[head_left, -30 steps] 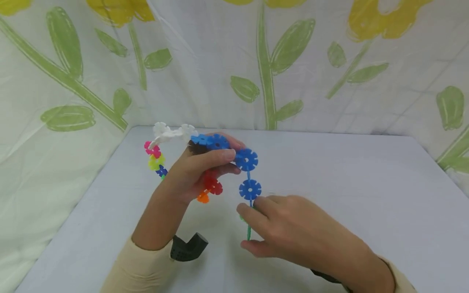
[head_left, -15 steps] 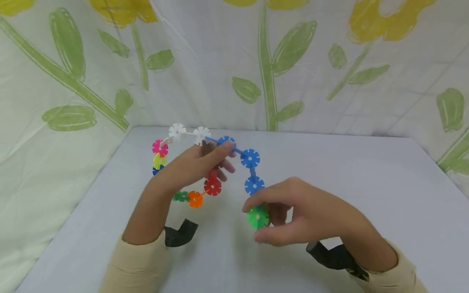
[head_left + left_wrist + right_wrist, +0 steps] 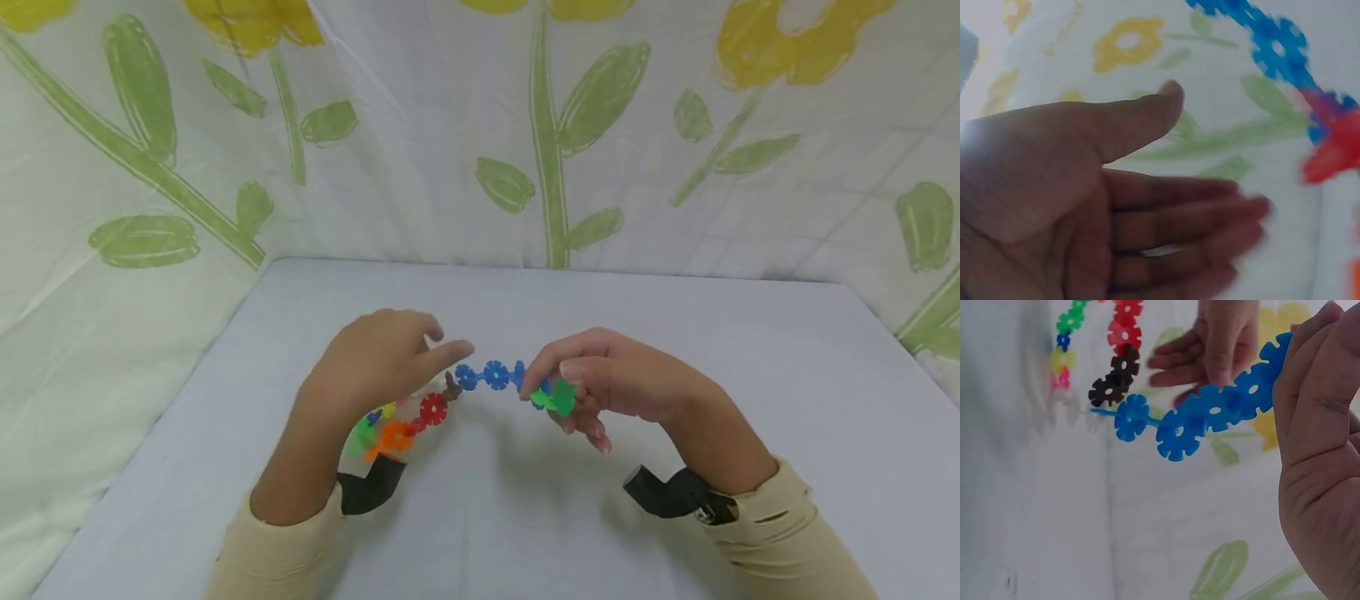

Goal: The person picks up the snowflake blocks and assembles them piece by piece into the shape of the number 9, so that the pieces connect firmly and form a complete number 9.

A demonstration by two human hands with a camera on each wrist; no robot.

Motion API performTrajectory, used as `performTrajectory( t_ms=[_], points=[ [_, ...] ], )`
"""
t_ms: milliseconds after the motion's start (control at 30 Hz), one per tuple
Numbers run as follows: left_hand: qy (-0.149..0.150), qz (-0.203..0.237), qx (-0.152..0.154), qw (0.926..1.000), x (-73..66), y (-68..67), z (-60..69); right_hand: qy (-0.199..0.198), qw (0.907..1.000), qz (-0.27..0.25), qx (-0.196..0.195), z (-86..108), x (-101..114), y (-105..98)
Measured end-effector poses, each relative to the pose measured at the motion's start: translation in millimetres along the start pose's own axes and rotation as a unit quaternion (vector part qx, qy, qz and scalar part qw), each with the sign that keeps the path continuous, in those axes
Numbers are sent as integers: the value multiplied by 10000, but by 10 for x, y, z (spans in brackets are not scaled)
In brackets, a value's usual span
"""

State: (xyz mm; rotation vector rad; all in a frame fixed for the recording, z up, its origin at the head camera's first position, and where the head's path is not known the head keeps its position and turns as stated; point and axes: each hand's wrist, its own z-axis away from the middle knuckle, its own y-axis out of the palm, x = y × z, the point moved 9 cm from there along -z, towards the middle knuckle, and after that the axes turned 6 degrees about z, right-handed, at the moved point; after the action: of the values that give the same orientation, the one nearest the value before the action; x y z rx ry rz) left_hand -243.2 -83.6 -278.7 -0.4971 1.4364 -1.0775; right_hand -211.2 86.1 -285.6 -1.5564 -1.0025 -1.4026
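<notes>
A chain of interlocking plastic snowflake discs hangs from my right hand (image 3: 630, 379), whose fingers grip it near the green disc (image 3: 562, 398) at its end. Blue discs (image 3: 496, 375) run leftward from there. Past them come a red disc (image 3: 433, 409) and an orange disc (image 3: 397, 436), partly beneath my left hand (image 3: 367, 358). Dark brown discs (image 3: 1110, 390) and blurred white ones show in the right wrist view. My left hand hovers beside the chain with thumb and fingers extended, apart from the discs in the left wrist view (image 3: 1116, 212).
A pale table (image 3: 720, 350) lies under both hands. Behind it hangs a white curtain (image 3: 420, 125) printed with yellow flowers and green leaves. Black wrist mounts (image 3: 371, 485) sit at both cuffs.
My left hand has let go of the blue part of the chain. My right hand has turned and moved slightly up and right with the green end, and the chain has dropped lower.
</notes>
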Motion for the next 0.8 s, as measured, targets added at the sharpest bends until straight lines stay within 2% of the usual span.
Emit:
performTrajectory(
  t_ms=[33, 67, 100, 133, 200, 233, 267, 300, 333, 433, 567, 667, 800],
  points=[
    [370, 126, -315, 9987, -112, -56, 45, -15, 10000, -43, -5, -3, 5, 0],
    [841, 334, -583, 9942, -238, -103, 103, -48, 10000, -65, -15, -7, 14, 1],
    [1411, 547, -811, 9852, -376, -137, 163, -78, 9999, -86, -51, -10, 25, -2],
    [1974, 741, -954, 9729, -509, -151, 225, -108, 9998, -113, -98, -11, 35, -7],
    [3028, 995, -1122, 9412, -746, -136, 341, -183, 9995, -183, -202, -6, 55, -24],
    [3417, 1065, -1170, 9264, -834, -110, 377, -213, 9992, -212, -254, -2, 62, -33],
    [3694, 1072, -1239, 9147, -901, -82, 399, -239, 9990, -229, -304, 3, 68, -44],
    [3872, 1046, -1342, 9062, -949, -54, 405, -260, 9987, -241, -356, 8, 73, -54],
    [3951, 1011, -1454, 9014, -978, -34, 404, -289, 9985, -230, -393, 14, 79, -62],
    [4027, 868, -1825, 8927, -1012, -9, 398, -246, 9979, -53, -597, 31, 85, -89],
    [4105, 740, -2202, 8818, -1022, -17, 416, -278, 9934, 662, -897, 66, 160, -101],
    [4269, 721, -2395, 8690, -1053, -24, 449, -457, 9870, 1159, -1014, 89, 255, -75],
    [4532, 577, -2613, 8503, -1123, -17, 519, -557, 9843, 1319, -1031, 75, 288, -39]
  ],
)
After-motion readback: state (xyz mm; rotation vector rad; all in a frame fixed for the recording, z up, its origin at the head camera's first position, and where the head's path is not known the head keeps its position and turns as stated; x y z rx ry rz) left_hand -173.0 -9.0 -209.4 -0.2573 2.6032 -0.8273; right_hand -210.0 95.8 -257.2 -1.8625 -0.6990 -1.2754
